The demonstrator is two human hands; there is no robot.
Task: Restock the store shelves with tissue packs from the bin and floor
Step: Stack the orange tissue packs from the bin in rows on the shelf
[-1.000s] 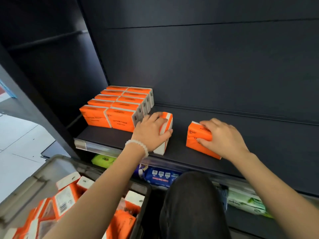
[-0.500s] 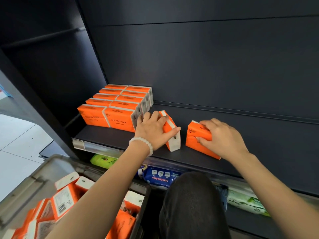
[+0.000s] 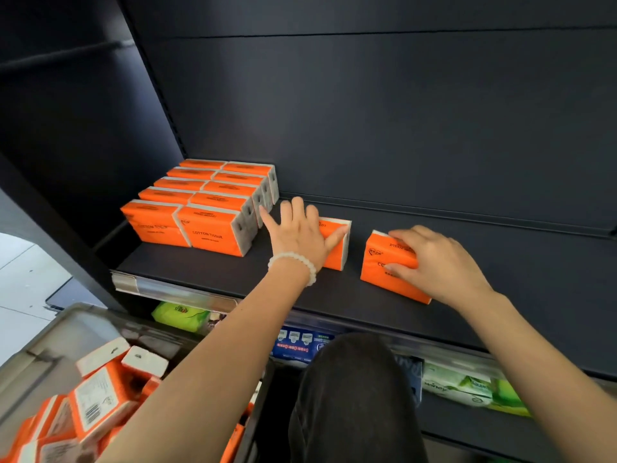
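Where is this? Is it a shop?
Most likely a shop aisle. A dark shelf holds neat rows of orange tissue packs, other packaged goods sit on the shelf below, and a bin full of packs waits beside it.

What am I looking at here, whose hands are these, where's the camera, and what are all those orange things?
There is no machine: a person wears a camera on the head, looking forward and down at their own bare hands. The left hand, with a white bead bracelet, lies on one orange tissue pack on the dark shelf. The right hand lies on a second pack beside it. Left of both, neat rows of stocked packs stand near the back. At lower left, a grey bin holds more packs. Green and blue goods sit on the shelf below.
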